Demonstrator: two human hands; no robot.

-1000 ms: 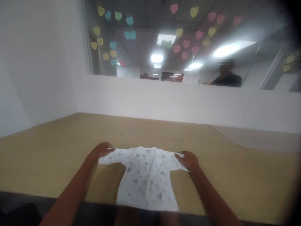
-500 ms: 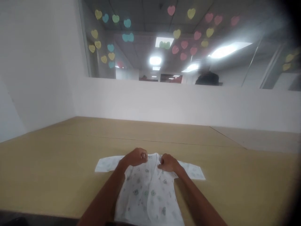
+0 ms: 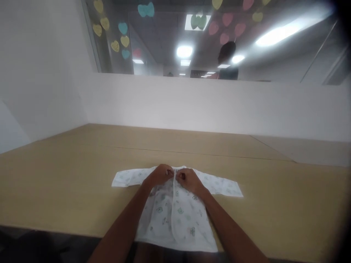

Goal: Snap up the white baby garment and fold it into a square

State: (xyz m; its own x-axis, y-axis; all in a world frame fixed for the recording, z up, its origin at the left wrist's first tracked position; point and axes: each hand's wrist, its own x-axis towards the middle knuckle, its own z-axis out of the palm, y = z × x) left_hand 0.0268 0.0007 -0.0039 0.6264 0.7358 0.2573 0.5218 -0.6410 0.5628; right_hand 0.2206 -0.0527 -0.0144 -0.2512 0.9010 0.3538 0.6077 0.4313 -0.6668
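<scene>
A small white baby shirt (image 3: 181,215) with a faint green and grey print lies spread on the table, front side up, its sleeves stretched out to both sides. Its front edges meet along the middle, and the hem reaches past the table's front edge. At the neckline, my left hand (image 3: 161,174) pinches the cloth from the left. Close beside it, my right hand (image 3: 189,179) pinches the front edge from the right. The fingertips of both hands nearly touch. Any fastener between them is too small to make out.
The light wooden table (image 3: 68,182) has a seam running across it towards the back. Behind stands a white wall (image 3: 175,102) with a window (image 3: 159,47) bearing heart-shaped paper notes. A person (image 3: 228,58) shows beyond the glass.
My hands have come closer together at the neckline, drawing the shirt's front edges together. The view has tilted downward, and the person behind the glass has shifted left.
</scene>
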